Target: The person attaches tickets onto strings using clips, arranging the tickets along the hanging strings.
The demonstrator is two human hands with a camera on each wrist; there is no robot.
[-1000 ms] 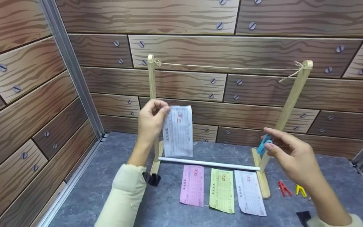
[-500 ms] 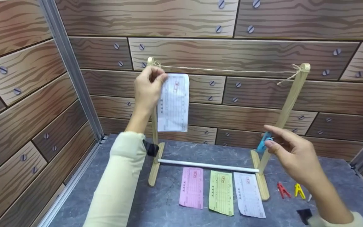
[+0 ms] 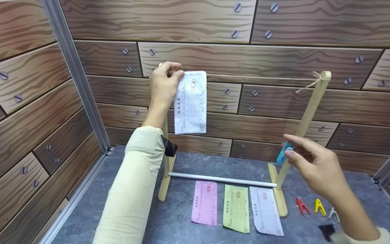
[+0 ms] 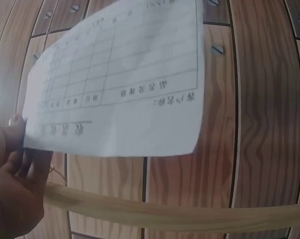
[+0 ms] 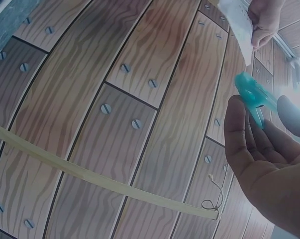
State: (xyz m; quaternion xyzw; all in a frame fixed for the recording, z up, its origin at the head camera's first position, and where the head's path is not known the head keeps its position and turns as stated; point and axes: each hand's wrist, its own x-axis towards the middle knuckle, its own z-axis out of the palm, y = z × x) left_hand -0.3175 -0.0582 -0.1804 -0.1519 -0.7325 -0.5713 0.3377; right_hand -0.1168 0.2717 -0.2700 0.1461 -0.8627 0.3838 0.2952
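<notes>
My left hand (image 3: 164, 81) pinches a white printed receipt slip (image 3: 191, 103) by its upper left corner, and the slip hangs upright. Its top edge is level with the string (image 3: 259, 77) tied between two wooden posts (image 3: 311, 108); whether paper and string touch I cannot tell. In the left wrist view the slip (image 4: 120, 99) shows its printed table, thumb and fingers at one corner. Lower, in front of the right post, my right hand (image 3: 317, 169) holds a blue clothespin (image 3: 284, 152) between thumb and fingers. The right wrist view shows the clothespin (image 5: 251, 92) clearly.
Pink (image 3: 204, 203), green (image 3: 236, 208) and white (image 3: 266, 210) slips lie in a row on the grey table before the rack's white rod (image 3: 222, 179). Red (image 3: 302, 206), yellow (image 3: 320, 207) and white (image 3: 333, 214) clothespins lie at right. A plank-patterned wall stands behind.
My left hand has raised the white slip from near the table up to the string's height, then shifted slightly right. The right hand with the clothespin has stayed almost still.
</notes>
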